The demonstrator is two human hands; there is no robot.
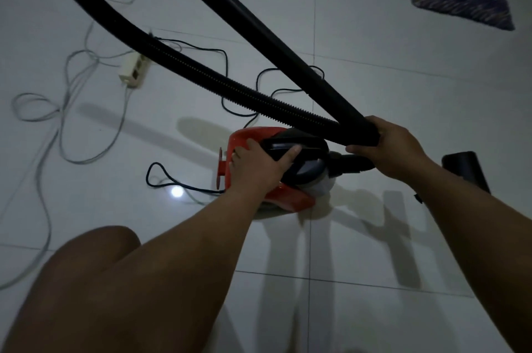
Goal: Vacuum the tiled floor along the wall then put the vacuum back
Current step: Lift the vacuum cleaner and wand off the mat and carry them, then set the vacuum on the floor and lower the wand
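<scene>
A red and black canister vacuum sits on the white tiled floor in the middle of the view. My left hand grips its black top handle. My right hand is closed around the lower end of the black rigid tube, which slants up to the top left. A ribbed black hose runs from the vacuum's front up toward the top left corner. The vacuum's front is partly hidden by my hands.
A white power strip lies on the floor at the left, with grey cables looped around it. A black cord coils behind the vacuum. A dark patterned mat lies top right. A black object stands at my right forearm. My knee fills the lower left.
</scene>
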